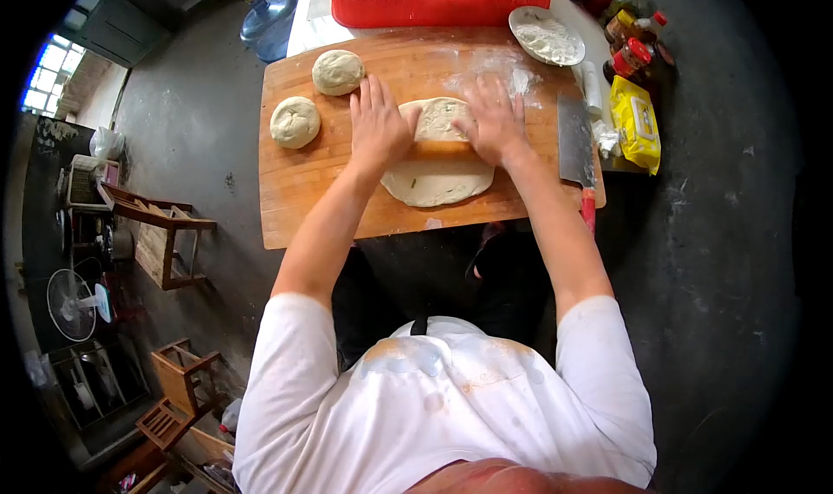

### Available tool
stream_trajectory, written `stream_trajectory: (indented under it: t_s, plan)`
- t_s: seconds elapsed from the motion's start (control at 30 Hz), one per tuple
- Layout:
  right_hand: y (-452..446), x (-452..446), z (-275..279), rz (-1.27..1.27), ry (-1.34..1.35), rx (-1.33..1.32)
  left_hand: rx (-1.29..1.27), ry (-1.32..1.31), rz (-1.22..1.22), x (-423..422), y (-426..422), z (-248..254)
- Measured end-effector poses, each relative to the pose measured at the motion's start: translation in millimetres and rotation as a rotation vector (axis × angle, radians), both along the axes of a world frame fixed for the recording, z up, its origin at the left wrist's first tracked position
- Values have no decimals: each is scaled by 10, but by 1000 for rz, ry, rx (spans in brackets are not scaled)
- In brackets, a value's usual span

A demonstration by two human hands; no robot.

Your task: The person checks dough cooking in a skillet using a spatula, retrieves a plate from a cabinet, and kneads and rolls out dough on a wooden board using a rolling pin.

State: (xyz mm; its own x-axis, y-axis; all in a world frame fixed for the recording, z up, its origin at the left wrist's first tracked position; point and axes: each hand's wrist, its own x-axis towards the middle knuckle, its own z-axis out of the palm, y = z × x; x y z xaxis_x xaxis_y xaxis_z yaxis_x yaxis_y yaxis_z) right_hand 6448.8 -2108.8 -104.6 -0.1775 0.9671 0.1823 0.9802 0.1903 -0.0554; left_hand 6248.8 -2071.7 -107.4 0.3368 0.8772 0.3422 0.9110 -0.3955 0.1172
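A flattened sheet of dough (438, 186) lies on the wooden board (295, 190), with a wooden rolling pin (441, 150) across its middle. My left hand (380, 125) rests at the pin's left end, fingers stretched forward. At the right end is my right hand (493, 121), its fingers spread and slightly blurred. Both palms press on the pin, whose ends they hide. Two round dough balls sit to the left, one (338, 72) near my left fingertips and the other (295, 122) nearer the board's left edge.
A plate of flour (547, 37) stands at the board's back right corner. A cleaver (575, 143) lies along the right edge, beside a yellow packet (635, 125). Behind the board is a red basket (441, 0); several jars (629, 58) stand at the back right.
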Motion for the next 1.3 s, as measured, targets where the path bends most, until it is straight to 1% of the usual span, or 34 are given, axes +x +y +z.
stream_trajectory:
  t_s: [0.07,0.1,0.17,0.2,0.27,0.33,0.4,0.43,0.5,0.57,0.6,0.63,0.7,0.77,0.8,0.83,0.87,0.93,0.97,1.0,1.03,1.07,1.13,1.17,1.2,1.23,1.3]
  plan:
    - [199,22,37,-115,40,3,100,3,41,67,214,21]
    - [174,33,43,-112,36,3,100,-1,44,52,174,23]
    - [-125,19,-20,-32,82,17,-34,-49,-1,-48,-164,-12]
    - [-317,-2,-48,-35,85,5,-62,-39,-33,-81,-374,6]
    - [-694,-54,-49,29,69,45,-97,-31,-66,-137,-762,50]
    - [-1028,-120,-19,36,102,63,-125,-21,-105,-223,-1105,83]
    - [-1270,-164,23,48,129,90,-103,-88,-183,-308,-1367,72]
    - [-1363,-182,33,63,138,118,-93,-91,-183,-350,-1484,80]
    - [-1444,-177,22,82,142,160,-172,-112,-241,-429,-1663,88]
    - [-1496,-146,-9,153,168,199,-166,-131,-287,-538,-1800,90]
    - [-1487,-149,8,156,224,202,-203,-146,-316,-574,-1830,129]
    - [-1429,-128,58,158,220,209,-238,-162,-342,-589,-1800,166]
    - [-1287,-106,213,195,231,122,-241,-212,-347,-579,-1539,218]
    - [-1018,-59,146,190,261,78,-135,-201,-306,-490,-1074,165]
    - [-853,-93,54,120,206,104,-136,-203,-305,-427,-815,128]
    - [-669,-115,-9,52,150,129,-71,-143,-264,-355,-552,79]
    - [-470,-121,-26,52,148,126,-9,-81,-224,-285,-297,35]
    - [-42,-114,-17,-73,-38,-16,-1,-142,-227,-167,156,41]
    - [147,-94,8,-74,-38,-19,4,-198,-239,-113,352,63]
    - [335,-65,55,-115,-26,-48,6,-200,-241,-59,558,92]
    - [495,-34,84,-156,-14,-75,-61,-141,-206,-9,750,129]
    - [639,1,81,-156,-15,-72,-129,-82,-171,31,884,152]
    - [835,26,74,-210,-59,48,-118,-35,-187,142,1040,80]
    - [813,-16,95,-205,-58,57,-109,10,-204,195,1082,68]
    - [669,-91,98,-167,-72,62,-252,22,-225,227,982,168]
    - [482,-162,104,-137,-87,68,-250,26,-238,244,942,149]
    - [-46,-337,118,-19,-1,-134,-440,-55,-203,257,910,106]
